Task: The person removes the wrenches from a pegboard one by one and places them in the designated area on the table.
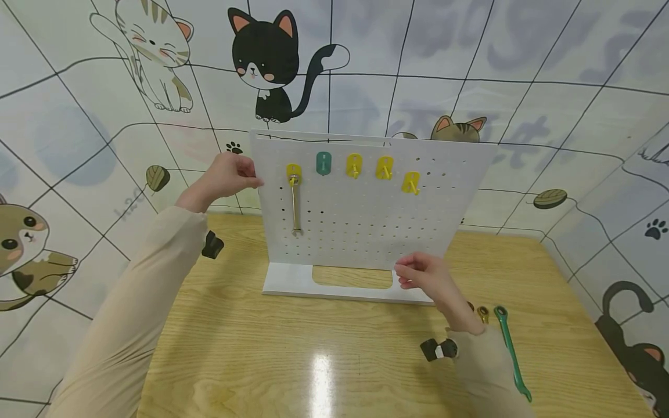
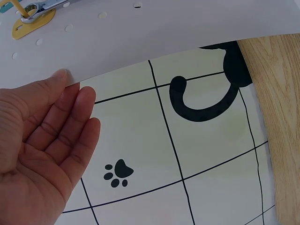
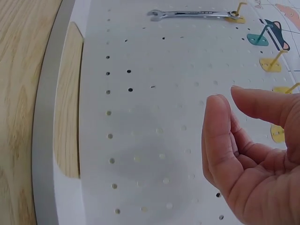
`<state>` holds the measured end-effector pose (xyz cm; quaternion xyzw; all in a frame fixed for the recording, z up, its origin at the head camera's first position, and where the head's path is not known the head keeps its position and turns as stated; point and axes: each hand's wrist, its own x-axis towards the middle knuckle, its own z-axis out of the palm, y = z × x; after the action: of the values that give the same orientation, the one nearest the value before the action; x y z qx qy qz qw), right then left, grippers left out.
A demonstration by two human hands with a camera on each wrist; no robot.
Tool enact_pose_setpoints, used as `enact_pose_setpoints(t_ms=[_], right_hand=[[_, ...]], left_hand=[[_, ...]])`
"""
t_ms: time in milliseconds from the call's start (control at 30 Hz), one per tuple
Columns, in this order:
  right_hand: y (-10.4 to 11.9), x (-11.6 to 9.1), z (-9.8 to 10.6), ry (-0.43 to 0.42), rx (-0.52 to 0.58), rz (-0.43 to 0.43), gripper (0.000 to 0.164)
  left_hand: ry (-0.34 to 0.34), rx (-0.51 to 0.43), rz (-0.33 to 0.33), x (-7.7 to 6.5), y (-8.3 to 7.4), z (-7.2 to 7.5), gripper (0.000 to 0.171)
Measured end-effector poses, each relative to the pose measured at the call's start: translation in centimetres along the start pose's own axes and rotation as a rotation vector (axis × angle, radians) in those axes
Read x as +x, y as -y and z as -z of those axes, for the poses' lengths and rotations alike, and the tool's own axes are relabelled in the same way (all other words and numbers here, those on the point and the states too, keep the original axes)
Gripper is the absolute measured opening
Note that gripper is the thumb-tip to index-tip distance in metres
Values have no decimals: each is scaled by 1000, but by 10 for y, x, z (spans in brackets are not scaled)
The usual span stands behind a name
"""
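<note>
A white pegboard (image 1: 355, 203) stands upright on its white base (image 1: 287, 278). At its left edge my left hand (image 1: 232, 174) pinches the board between thumb and fingers; the left wrist view shows the thumb (image 2: 58, 82) on the front face. A silver combination wrench (image 1: 295, 206) hangs by its ring end from the leftmost yellow hook (image 1: 294, 169). Right of it are a teal hook (image 1: 323, 164) and three more yellow ones, all bare. In front of the board's lower right, my right hand (image 1: 425, 276) holds nothing, thumb and forefinger apart and fingers loosely bent.
On the wooden table (image 1: 251, 354), a green wrench (image 1: 512, 351) lies at the right beside a gold-coloured one (image 1: 483, 314), partly hidden by the right forearm. A cat-patterned backdrop (image 1: 366, 52) rises behind the board. The base has an oblong cutout showing wood.
</note>
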<state>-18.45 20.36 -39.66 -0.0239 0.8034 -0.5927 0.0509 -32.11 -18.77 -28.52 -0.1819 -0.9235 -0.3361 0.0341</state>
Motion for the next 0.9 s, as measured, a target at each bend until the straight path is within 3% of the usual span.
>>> enact_pose_setpoints(t_ms=[567, 900], right_hand=[[26, 27, -38, 84, 57, 47, 17], [44, 41, -65, 152, 91, 87, 24]], left_hand=[[13, 2, 15, 4, 2, -1, 10], [11, 6, 13, 5, 1, 1, 8]])
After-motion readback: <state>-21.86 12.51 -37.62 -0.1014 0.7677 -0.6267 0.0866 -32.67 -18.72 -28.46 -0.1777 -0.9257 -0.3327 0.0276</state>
